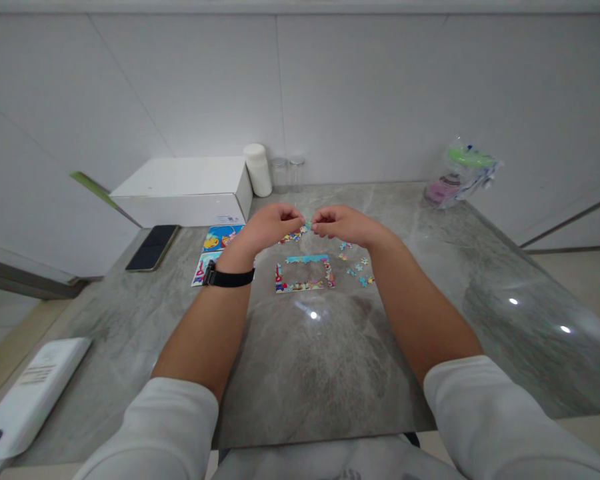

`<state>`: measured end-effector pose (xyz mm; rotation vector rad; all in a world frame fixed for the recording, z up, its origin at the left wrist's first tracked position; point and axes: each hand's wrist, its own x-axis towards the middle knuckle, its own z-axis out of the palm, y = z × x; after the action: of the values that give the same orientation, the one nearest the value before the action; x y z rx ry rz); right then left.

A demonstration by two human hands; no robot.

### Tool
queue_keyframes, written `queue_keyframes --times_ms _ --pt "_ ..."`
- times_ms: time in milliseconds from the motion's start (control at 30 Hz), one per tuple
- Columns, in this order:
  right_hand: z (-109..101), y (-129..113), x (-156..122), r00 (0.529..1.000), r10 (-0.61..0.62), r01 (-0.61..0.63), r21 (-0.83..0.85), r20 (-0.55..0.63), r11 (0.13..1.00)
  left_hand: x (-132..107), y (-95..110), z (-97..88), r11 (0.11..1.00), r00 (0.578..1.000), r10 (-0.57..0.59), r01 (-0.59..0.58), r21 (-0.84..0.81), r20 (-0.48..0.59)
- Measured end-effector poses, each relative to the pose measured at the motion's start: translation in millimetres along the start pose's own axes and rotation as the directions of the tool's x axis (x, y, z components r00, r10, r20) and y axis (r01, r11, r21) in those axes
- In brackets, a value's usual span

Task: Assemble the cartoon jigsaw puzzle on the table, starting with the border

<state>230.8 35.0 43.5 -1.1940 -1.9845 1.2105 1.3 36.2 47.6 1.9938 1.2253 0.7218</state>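
My left hand (275,223) and my right hand (343,223) meet above the far middle of the table, fingertips pinched. Between them is a small light-green puzzle piece (308,225), touched by both hands. Below the hands lies a partly joined puzzle border (307,258), a rectangle with bare table inside it and a gap at its upper left. Loose puzzle pieces (293,237) lie under my left hand, partly hidden by it. More loose pieces (359,268) are scattered beside my right forearm. A picture sheet (220,238) shows partly behind my left wrist.
A black phone (153,248) lies on the left, before a white box (180,190). At the wall stand a white bottle (258,171) and two clear jars (287,175). A plastic bag (460,175) sits at the back right, a white device (35,397) at the front left.
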Motion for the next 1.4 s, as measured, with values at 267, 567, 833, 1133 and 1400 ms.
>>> queue_keyframes --times_ms 267,567,833,1133,1400 --pt "-1 -1 1 1.0 0.002 -0.002 0.004 -0.007 1.0 1 -3 3.8 1.0 1.0 -0.006 0.005 0.027 0.029" --pt "-1 2 3 1.0 0.031 -0.031 -0.074 -0.002 0.997 0 0 4.8 0.996 0.996 0.017 -0.024 0.082 0.087" --pt "-2 7 4 0.999 0.033 -0.035 -0.119 -0.022 0.992 4 -5 17.3 0.992 0.994 0.004 -0.017 0.124 0.108" --pt "-3 15 10 0.998 0.066 -0.066 -0.044 -0.013 0.997 9 -15 20.1 0.992 0.99 0.002 -0.02 0.125 0.142" --pt "1 25 16 0.999 0.043 -0.044 -0.055 -0.029 0.998 6 -17 15.3 0.996 0.976 -0.016 -0.004 0.093 0.218"
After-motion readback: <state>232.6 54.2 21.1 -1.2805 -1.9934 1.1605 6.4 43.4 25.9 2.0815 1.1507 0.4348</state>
